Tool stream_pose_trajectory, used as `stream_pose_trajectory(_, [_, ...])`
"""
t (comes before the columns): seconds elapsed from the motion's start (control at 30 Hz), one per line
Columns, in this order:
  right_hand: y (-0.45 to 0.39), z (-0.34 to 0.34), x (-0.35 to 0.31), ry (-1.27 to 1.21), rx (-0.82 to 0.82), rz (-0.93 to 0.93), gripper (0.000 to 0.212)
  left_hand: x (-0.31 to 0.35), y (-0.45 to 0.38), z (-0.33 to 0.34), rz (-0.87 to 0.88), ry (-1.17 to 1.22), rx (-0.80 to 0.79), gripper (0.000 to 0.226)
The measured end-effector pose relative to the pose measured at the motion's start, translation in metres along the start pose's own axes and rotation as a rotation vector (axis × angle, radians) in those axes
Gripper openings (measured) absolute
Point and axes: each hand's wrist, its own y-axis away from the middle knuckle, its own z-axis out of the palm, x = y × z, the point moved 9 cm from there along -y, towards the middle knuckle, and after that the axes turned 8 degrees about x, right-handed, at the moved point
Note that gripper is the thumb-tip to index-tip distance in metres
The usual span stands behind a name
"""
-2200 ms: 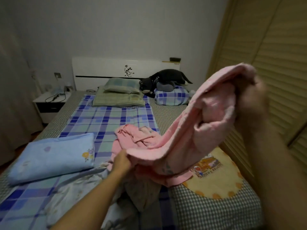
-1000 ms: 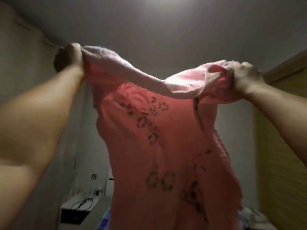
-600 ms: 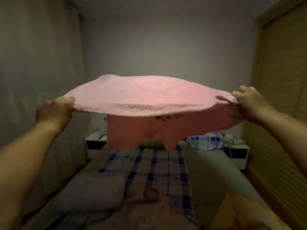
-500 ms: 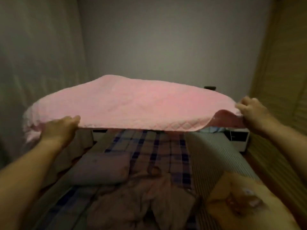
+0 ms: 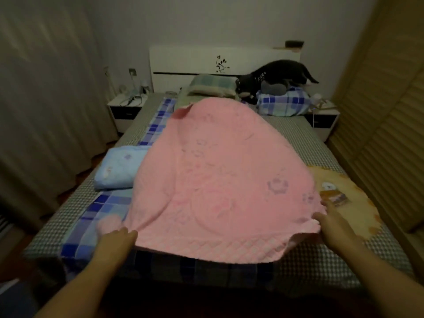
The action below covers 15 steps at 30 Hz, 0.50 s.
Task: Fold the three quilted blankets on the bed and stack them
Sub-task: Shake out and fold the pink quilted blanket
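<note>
Now, change: half a second ago I had the pink blanket (image 5: 220, 180) billowing in the air; it has come down spread over the middle of the bed (image 5: 367, 255).
Meaning: I judge the flattening step nearly done, so the first fold can start.
Left hand (image 5: 117, 243): pinching the near left corner of the blanket, fingers closed on the cloth.
Right hand (image 5: 330, 222): gripping the near right corner, fingers curled over the hem.
Blanket place: centre of the bed, its near hem lifted just above the foot edge, its far end reaching the pillows (image 5: 213, 88) by the headboard.
Long axis: runs foot to head of the bed, away from me; the far left corner is flipped over.
Blue blanket (image 5: 119, 168): already folded, by the left edge of the bed, its right side under the pink one.
Third blanket: a yellow one (image 5: 348, 203) lies unfolded at the right edge, as far as I can tell.
</note>
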Motion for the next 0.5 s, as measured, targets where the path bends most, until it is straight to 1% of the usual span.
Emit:
stream_pose_trajectory(0.07, [0.011, 0.023, -0.005, 0.110, 0.000, -0.098, 0.039, 0.008, 0.009, 0.029, 0.034, 0.003, -0.043, 0.032])
stream_pose_trajectory(0.13, [0.030, 0.033, -0.007, 0.056, 0.001, -0.097, 0.030, 0.007, 0.018, 0.053, 0.032, 0.045, -0.063, 0.033])
stream_pose_trajectory(0.17, [0.038, 0.024, -0.009, 0.076, 0.026, -0.070, 0.032, 0.002, 0.022, 0.060, -0.003, 0.095, -0.058, 0.035])
stream_pose_trajectory(0.2, [0.048, 0.015, -0.012, 0.041, 0.021, -0.027, 0.038, -0.005, 0.026, 0.064, -0.053, 0.160, -0.033, 0.035])
stream_pose_trajectory(0.27, [0.069, 0.002, -0.003, -0.130, 0.040, 0.122, 0.053, -0.022, 0.038, 0.070, -0.182, 0.319, 0.034, 0.031])
stream_pose_trajectory(0.3, [0.077, 0.004, 0.002, -0.188, -0.001, 0.189, 0.057, -0.029, 0.045, 0.072, -0.233, 0.354, 0.058, 0.027])
stream_pose_trajectory(0.33, [0.083, 0.016, 0.006, -0.120, -0.064, 0.157, 0.054, -0.034, 0.052, 0.076, -0.266, 0.358, 0.077, 0.025])
stream_pose_trajectory(0.37, [0.091, 0.029, 0.011, -0.026, -0.171, 0.123, 0.045, -0.038, 0.057, 0.080, -0.273, 0.332, 0.090, 0.024])
stream_pose_trajectory(0.4, [0.097, 0.043, 0.011, 0.132, -0.237, -0.005, 0.031, -0.040, 0.061, 0.083, -0.271, 0.298, 0.071, 0.023])
stream_pose_trajectory(0.43, [0.111, 0.056, 0.016, 0.175, -0.310, -0.031, 0.016, -0.040, 0.065, 0.087, -0.268, 0.269, 0.040, 0.021])
stream_pose_trajectory(0.47, [0.124, 0.066, 0.016, 0.221, -0.372, -0.050, 0.011, -0.041, 0.069, 0.088, -0.268, 0.257, 0.016, 0.019])
stream_pose_trajectory(0.5, [0.133, 0.069, 0.021, 0.143, -0.365, 0.065, 0.018, -0.041, 0.070, 0.086, -0.263, 0.251, 0.017, 0.016])
